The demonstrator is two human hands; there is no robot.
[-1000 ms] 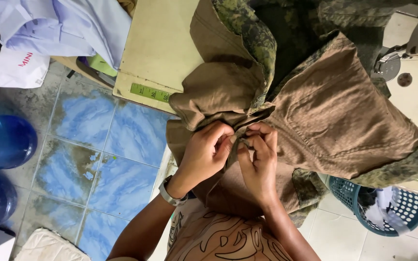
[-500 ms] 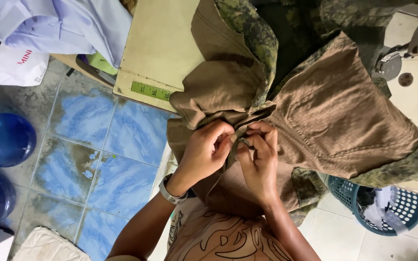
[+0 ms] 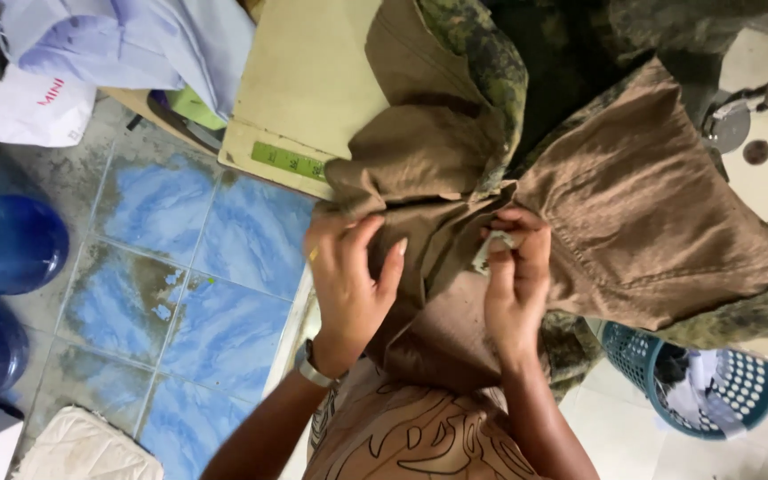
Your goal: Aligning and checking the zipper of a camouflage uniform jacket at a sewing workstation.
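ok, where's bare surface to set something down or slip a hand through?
Bare patches: the cream tabletop between the lilac cloth and the brown garment, and the blue floor tiles beside the left hand. It is crowded around the right hand, where the garment bunches.

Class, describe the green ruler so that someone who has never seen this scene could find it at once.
Start at the pale tabletop at upper centre. Follow its near edge down to the corner above the blue floor tiles, just left of the brown cloth. The green ruler lies flat there, the only thin, bright green strip on it.
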